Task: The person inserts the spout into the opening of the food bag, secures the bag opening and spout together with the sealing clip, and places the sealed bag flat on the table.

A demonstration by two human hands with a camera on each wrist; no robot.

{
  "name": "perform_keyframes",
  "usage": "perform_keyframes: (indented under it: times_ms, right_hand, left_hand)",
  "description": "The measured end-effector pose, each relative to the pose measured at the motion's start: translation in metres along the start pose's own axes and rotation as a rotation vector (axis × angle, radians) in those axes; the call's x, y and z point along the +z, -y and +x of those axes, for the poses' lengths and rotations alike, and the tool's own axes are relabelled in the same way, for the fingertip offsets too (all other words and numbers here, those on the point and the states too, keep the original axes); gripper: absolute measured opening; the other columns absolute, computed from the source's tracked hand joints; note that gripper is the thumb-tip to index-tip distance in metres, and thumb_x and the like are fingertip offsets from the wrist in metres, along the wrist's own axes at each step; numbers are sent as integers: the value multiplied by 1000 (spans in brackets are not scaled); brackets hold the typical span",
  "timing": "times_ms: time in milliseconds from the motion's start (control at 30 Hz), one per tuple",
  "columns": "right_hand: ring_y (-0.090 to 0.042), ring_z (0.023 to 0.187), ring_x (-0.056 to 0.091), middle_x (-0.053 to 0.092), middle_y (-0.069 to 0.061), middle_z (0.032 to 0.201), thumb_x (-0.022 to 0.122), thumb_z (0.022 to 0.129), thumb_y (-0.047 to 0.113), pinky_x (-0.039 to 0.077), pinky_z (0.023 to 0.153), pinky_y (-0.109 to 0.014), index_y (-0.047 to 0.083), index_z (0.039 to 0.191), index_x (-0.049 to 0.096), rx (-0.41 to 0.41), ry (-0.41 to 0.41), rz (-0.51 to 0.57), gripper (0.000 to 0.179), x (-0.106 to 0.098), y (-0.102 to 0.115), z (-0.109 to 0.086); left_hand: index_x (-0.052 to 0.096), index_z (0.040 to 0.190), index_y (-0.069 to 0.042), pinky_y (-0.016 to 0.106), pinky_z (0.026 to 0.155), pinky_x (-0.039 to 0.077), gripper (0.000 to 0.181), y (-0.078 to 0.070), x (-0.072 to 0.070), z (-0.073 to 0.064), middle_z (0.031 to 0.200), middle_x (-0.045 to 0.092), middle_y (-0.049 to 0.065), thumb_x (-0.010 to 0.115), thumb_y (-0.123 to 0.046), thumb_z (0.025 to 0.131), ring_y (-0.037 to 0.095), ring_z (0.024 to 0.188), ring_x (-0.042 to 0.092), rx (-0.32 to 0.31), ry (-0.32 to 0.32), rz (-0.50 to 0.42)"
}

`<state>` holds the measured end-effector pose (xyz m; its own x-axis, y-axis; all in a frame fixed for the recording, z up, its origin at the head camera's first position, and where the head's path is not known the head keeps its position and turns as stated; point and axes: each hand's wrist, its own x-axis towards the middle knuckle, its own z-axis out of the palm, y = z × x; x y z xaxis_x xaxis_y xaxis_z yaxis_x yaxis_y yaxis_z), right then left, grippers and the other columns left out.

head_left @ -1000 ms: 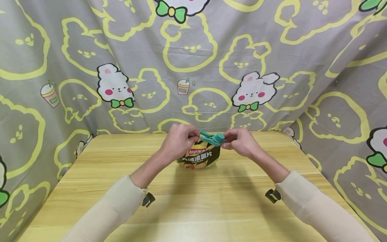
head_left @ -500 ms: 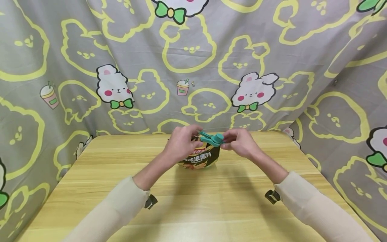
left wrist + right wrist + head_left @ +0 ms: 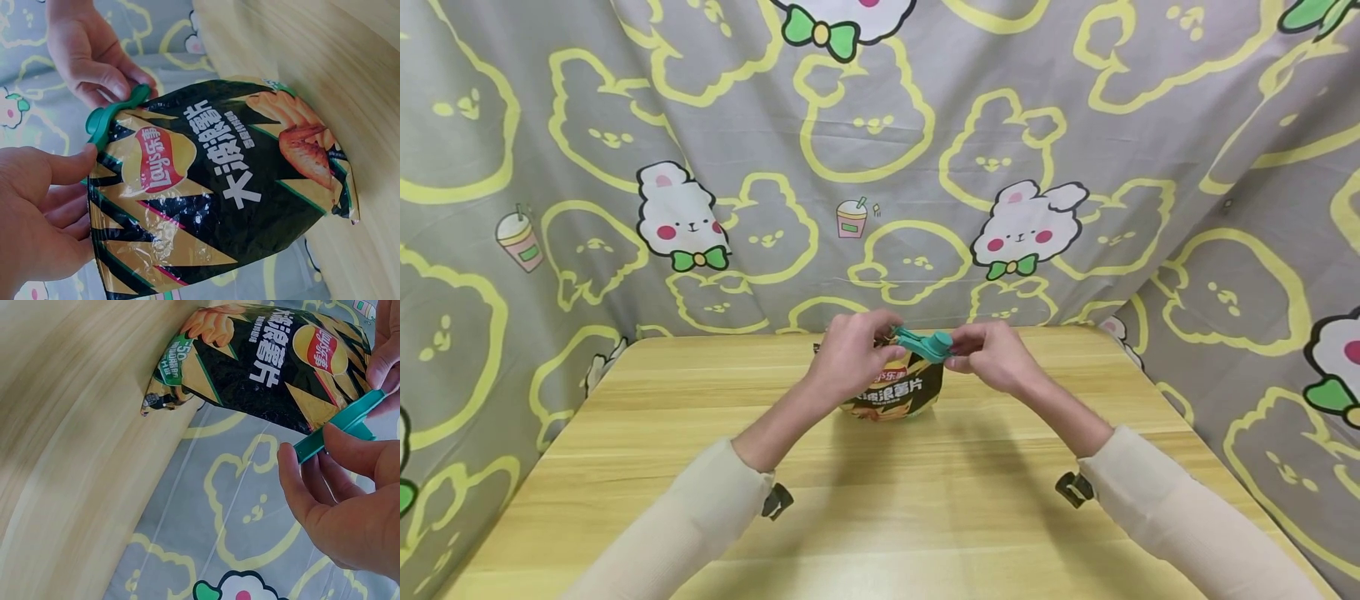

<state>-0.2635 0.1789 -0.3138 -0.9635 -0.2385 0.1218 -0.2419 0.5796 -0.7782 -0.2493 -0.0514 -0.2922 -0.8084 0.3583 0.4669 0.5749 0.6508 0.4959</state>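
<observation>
A black and gold Lay's potato chip bag [image 3: 895, 396] stands on the table with its top edge up. Across part of that top edge lies a teal bag clip [image 3: 934, 343] with a round cap-like knob. My left hand [image 3: 853, 354] pinches the clip's left end, thumb in front; in the left wrist view its other fingers [image 3: 65, 209] reach behind the bag [image 3: 206, 187]. At the clip's other end, my right hand [image 3: 1000, 354] pinches it between thumb and fingers, as the right wrist view shows on the clip [image 3: 344, 422]. Part of the bag's left side is hidden behind my left hand.
The wooden table [image 3: 880, 517] reaches back to a grey curtain [image 3: 775, 125] with yellow outlines and rabbit prints. More curtain hangs along both sides. A dark wrist mount [image 3: 777, 502] sits by the left cuff, another mount [image 3: 1073, 490] by the right.
My left hand has moved right along the bag's top, from the bag edge onto the clip's left end. The clip's lifted left arm now sits lower. My right hand stays nearly still.
</observation>
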Motion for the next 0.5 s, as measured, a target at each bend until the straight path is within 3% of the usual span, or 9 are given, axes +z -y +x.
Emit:
perform_keyframes:
  times_ms: [333, 500]
  right_hand:
    - [-23, 91, 70, 75, -17, 99, 75, 88, 1, 60, 82, -33, -4, 110, 74, -6, -14, -4, 23, 3, 3, -1]
    - [-22, 89, 70, 75, -16, 97, 75, 87, 1, 59, 80, -32, -3, 107, 75, -8, -20, -10, 20, 4, 3, -1]
  left_hand:
    - [75, 103, -6, 31, 74, 61, 21, -2, 1, 0, 95, 79, 7, 83, -6, 83, 16, 85, 75, -18, -20, -51]
    - [77, 104, -8, 26, 65, 56, 21, -2, 2, 0, 90, 78, 4, 83, -14, 85, 12, 75, 69, -40, 1, -40]
